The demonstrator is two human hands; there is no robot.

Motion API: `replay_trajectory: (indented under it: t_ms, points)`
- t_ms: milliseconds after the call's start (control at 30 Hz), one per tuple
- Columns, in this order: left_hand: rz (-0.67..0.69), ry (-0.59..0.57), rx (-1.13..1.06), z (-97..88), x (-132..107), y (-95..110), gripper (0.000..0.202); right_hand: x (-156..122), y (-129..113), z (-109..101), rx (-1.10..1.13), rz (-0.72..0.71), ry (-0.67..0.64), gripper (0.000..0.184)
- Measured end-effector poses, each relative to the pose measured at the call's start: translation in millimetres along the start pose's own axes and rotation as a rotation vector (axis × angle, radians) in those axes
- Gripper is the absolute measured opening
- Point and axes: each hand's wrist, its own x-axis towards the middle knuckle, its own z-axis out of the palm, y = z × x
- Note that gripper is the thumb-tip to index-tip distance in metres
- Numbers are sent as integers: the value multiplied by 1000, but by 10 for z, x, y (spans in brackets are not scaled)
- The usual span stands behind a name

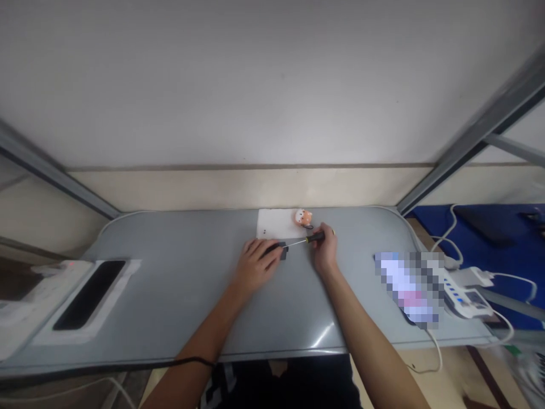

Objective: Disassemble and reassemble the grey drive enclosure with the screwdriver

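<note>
My left hand [259, 262] rests on the grey tabletop, its fingers pressed over a small black block-like piece [283, 253] whose exact kind is unclear. Much of that piece is hidden beneath the fingers. In my right hand [326, 253] is a screwdriver [315, 237] with a black and yellow handle. Its thin metal shaft points left, and the tip meets or lies just over the black piece. Behind both hands lies a white sheet [276, 220] with small dark specks [264, 232] on it. An orange and white animal figurine [303, 217] with a dark loop sits on the sheet's right side.
At left, a black phone [91, 294] lies on white paper [117, 307]. A lit, blurred-out phone [404, 289] lies at right, beside a white power strip [466, 301] with cables. A black cable [187, 361] crosses the front edge. Metal bars [451, 153] flank the table; a wall [255, 187] stands behind.
</note>
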Motion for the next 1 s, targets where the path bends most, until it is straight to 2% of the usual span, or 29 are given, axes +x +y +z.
replay_trajectory:
  t_ms: [333,433,533,700,1000]
  points:
    - [30,-92,61,-15,-8,-15,26,23,-24,32,0,19,54,30]
    - [31,-105,61,-28,-5,-10,26,-16,-9,62,-146,-28,-51,37]
    - [28,-115,56,-38,-10,-16,28,-76,26,91,-316,-155,-203,37]
    - [37,-97,0,-45,-29,-45,25,-135,63,101,-437,-257,-397,34]
    - [-3,-121,-19,-78,-16,-22,27,-114,147,62,-482,-262,-492,34]
